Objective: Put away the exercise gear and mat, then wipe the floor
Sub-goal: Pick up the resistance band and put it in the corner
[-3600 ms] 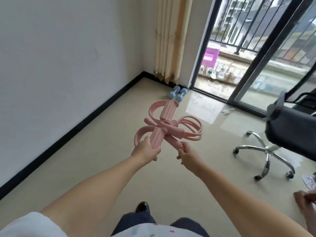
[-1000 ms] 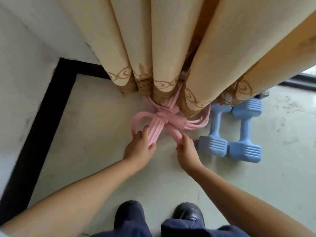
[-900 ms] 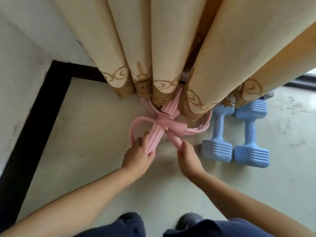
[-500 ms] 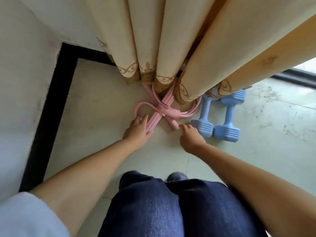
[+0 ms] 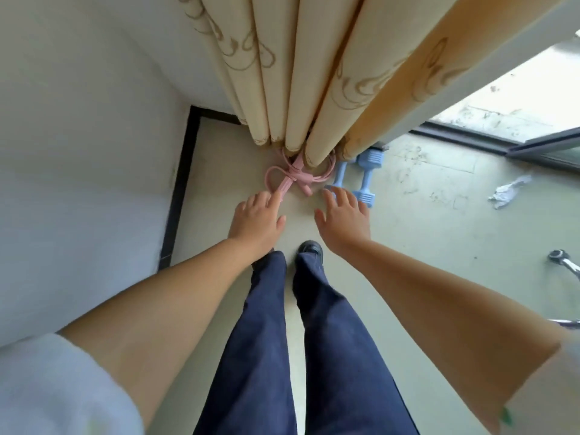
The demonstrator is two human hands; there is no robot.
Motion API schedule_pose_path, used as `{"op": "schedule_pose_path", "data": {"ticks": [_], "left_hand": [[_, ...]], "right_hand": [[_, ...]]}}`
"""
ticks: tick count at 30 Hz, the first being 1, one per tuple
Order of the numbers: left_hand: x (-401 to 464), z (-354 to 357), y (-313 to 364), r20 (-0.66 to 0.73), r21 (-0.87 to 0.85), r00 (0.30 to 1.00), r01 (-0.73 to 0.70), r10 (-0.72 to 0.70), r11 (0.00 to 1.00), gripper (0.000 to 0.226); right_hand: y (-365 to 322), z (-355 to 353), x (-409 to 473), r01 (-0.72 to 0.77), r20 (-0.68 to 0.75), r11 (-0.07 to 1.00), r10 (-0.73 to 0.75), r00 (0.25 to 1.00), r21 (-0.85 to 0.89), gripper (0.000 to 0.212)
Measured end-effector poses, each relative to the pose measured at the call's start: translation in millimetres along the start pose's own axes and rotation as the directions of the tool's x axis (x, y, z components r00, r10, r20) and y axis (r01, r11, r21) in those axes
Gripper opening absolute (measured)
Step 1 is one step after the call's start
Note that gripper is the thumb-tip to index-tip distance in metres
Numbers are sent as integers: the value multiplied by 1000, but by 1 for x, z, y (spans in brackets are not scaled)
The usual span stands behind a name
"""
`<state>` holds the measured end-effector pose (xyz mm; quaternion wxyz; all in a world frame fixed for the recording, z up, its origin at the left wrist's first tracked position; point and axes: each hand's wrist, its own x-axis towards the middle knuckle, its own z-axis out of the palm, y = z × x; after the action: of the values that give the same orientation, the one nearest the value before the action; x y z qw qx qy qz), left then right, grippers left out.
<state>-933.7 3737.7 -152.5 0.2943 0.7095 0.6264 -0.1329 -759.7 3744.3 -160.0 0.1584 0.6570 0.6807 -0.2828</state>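
Where curtain (image 5: pixel 314 89) hides pink resistance band (image 5: pixel 293 178) top, both hands' fingers (image 5: pixel 337 196) spread, holding nothing.

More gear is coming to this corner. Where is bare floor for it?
Bare floor lies between the baseboard and the pink bands, and right of the dumbbells toward the crumpled cloth. Under the curtain it is crowded.

1. The resistance band (image 5: pixel 295 178) lies on the floor (image 5: pixel 439 233), partly under the curtain (image 5: pixel 314 89).
2. The dumbbells (image 5: pixel 361 180) lie just right of it.
3. The left hand (image 5: pixel 257 218) and right hand (image 5: pixel 343 219) hover before them, side by side.
4. The wall (image 5: pixel 78 152) stands left.
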Motion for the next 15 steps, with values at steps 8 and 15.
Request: {"op": "schedule_pose_path", "data": {"ticks": [8, 15], "left_hand": [[-84, -51, 15, -142, 18, 989, 41, -38, 999, 59], [-126, -64, -16, -230, -33, 948, 217, -219, 976, 60]], "right_hand": [[-31, -66, -82, 72, -68, 990, -80, 994, -124, 54], [-58, -85, -92, 260, -40, 935, -277, 960, -239, 56]]}}
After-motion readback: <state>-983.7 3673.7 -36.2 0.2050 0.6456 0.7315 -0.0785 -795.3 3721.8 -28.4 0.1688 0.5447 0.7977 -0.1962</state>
